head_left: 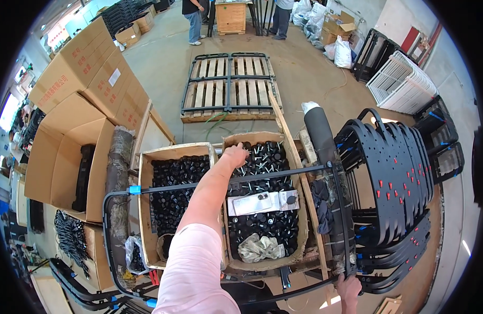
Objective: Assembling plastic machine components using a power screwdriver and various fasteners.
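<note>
My left hand (235, 155) reaches into the far end of the right cardboard box (303, 230), its fingers curled down among black round-headed feet with metal threaded studs (265, 157). What those fingers hold is hidden. At the lower right, my right hand (349, 288) is closed round the near corner of a black tubular frame (283, 174). This frame rests across two wrapped rollers and over the boxes, with blue tape on its left side. A left box (143, 209) holds many small black plastic caps (173, 180). White flat packages (252, 203) and crumpled work gloves (261, 247) lie on the feet.
Curved black panels with red pieces (391, 178) are stacked at right. A wrapped roller (119, 167) and an open carton (63, 172) stand at left. Ahead, a pallet (231, 116) carries black frames. Two people (191, 18) stand beyond beside a wooden stand (231, 18).
</note>
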The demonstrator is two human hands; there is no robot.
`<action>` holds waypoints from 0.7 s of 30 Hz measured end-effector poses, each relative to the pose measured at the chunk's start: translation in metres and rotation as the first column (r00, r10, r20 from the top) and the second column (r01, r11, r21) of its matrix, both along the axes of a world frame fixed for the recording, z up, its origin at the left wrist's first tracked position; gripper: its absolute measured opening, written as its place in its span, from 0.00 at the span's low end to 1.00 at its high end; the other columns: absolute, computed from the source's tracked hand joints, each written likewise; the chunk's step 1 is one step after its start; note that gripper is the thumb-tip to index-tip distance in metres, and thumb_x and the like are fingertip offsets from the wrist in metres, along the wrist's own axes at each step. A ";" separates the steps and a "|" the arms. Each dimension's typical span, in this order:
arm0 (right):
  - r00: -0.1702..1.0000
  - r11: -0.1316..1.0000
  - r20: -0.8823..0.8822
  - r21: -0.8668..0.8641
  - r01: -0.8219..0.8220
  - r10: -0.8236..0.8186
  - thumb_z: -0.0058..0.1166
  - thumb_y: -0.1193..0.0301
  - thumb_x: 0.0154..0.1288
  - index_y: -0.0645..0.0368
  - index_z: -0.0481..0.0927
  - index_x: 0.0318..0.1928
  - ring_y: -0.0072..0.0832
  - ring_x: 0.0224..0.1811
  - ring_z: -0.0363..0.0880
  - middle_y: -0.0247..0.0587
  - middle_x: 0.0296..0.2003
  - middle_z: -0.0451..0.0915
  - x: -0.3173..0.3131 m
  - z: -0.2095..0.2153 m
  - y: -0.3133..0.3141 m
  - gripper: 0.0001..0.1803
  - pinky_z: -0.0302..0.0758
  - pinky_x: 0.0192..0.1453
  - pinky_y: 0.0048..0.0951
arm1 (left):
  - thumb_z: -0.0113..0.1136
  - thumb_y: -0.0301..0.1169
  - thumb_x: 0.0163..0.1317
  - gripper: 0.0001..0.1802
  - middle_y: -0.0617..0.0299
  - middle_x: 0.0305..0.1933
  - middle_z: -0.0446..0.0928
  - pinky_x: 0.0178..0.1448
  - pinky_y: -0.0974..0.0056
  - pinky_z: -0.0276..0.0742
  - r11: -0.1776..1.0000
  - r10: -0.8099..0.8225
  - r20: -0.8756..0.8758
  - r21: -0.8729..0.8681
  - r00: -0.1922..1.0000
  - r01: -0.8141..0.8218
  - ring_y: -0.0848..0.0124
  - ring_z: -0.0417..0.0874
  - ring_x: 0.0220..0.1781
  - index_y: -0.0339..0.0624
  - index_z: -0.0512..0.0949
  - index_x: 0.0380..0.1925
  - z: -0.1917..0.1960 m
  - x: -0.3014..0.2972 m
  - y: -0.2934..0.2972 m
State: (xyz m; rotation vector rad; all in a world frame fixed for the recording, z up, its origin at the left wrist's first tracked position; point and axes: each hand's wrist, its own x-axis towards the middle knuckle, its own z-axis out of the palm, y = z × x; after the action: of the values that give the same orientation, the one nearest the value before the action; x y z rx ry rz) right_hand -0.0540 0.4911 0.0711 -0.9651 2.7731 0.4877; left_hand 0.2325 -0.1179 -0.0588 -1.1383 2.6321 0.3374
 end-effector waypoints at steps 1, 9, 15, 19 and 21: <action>1.000 1.000 -0.003 0.012 -0.002 0.002 0.54 0.50 0.70 0.65 0.83 0.30 0.58 0.36 0.87 0.63 0.30 0.85 0.001 0.001 -0.003 0.27 0.83 0.43 0.53 | 0.68 0.36 0.63 0.18 0.48 0.60 0.77 0.61 0.49 0.82 0.999 -0.006 0.035 -0.037 0.999 0.008 0.52 0.83 0.61 0.54 0.84 0.54 -0.006 0.004 0.004; 0.999 0.999 -0.033 0.053 0.015 -0.013 0.55 0.50 0.70 0.65 0.84 0.31 0.55 0.37 0.88 0.61 0.32 0.86 0.001 -0.006 -0.004 0.27 0.83 0.45 0.51 | 0.79 0.36 0.51 0.36 0.41 0.62 0.75 0.54 0.47 0.85 0.992 -0.112 0.179 0.070 0.977 0.101 0.43 0.86 0.55 0.50 0.75 0.61 -0.014 0.012 -0.006; 0.998 0.996 -0.013 0.066 0.058 -0.057 0.55 0.51 0.69 0.66 0.85 0.31 0.55 0.38 0.88 0.61 0.33 0.86 0.005 0.004 -0.012 0.26 0.84 0.46 0.50 | 0.73 0.28 0.54 0.34 0.46 0.58 0.80 0.53 0.49 0.85 0.966 -0.226 0.303 0.191 0.926 0.173 0.47 0.87 0.56 0.51 0.73 0.63 0.004 0.004 0.006; 0.998 0.996 0.009 0.065 0.058 -0.059 0.56 0.52 0.69 0.68 0.85 0.33 0.55 0.39 0.88 0.62 0.33 0.87 0.008 0.010 -0.017 0.26 0.84 0.47 0.49 | 0.66 0.25 0.60 0.32 0.50 0.50 0.86 0.52 0.51 0.85 0.971 -0.240 0.146 0.047 0.960 0.235 0.52 0.89 0.54 0.55 0.72 0.65 0.003 0.016 0.013; 0.998 0.996 0.011 0.053 0.065 -0.065 0.56 0.52 0.69 0.68 0.85 0.34 0.55 0.39 0.88 0.62 0.33 0.86 0.007 0.010 -0.016 0.26 0.84 0.47 0.49 | 0.63 0.25 0.62 0.31 0.54 0.48 0.87 0.52 0.52 0.85 0.956 -0.285 0.164 0.116 0.944 0.268 0.53 0.90 0.53 0.60 0.73 0.66 0.005 0.013 0.008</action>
State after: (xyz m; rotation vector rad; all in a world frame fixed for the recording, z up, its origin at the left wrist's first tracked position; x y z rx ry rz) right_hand -0.0470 0.4755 0.0807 -0.8606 2.7559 0.5403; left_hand 0.2457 -0.1100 -0.0542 -0.7194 2.5408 0.2818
